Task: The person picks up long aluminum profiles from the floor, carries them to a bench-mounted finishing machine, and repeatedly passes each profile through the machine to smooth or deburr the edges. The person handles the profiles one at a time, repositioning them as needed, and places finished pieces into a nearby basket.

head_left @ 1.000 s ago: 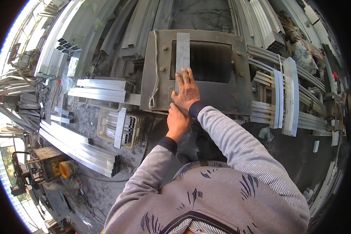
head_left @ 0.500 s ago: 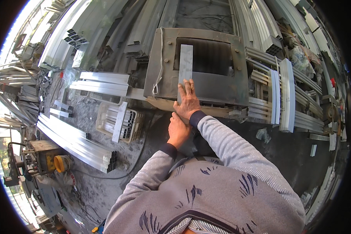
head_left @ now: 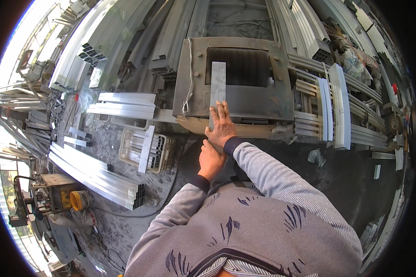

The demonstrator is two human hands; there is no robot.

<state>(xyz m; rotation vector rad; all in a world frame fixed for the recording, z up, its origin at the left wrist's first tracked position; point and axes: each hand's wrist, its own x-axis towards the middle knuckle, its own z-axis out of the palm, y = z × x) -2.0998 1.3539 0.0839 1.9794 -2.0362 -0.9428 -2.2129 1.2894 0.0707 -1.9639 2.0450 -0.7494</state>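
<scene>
A flat silver metal bar [head_left: 218,78] points away from me over the dark metal machine housing [head_left: 245,102], its far end across the rectangular opening [head_left: 249,67]. My right hand [head_left: 222,128] lies on the bar's nearer part, fingers stretched along it and thumb out to the left. Closer to me, my left hand [head_left: 211,160] is closed around the near end of the bar, just below the right hand. That end is mostly hidden by the hands. A white cord [head_left: 189,78] hangs on the housing's left side.
Left of the machine stands a beige plastic crate [head_left: 168,154] of cut metal pieces. Long square tubes [head_left: 97,177] lie on the floor beyond it, near a yellow bucket [head_left: 81,200]. Metal profiles [head_left: 340,106] rest on a rack at right. Stacked tubes [head_left: 120,37] fill the back.
The view has shifted slightly, so the surroundings appear a little lower. Both hands stay on the bar, the right fingers still flat along it.
</scene>
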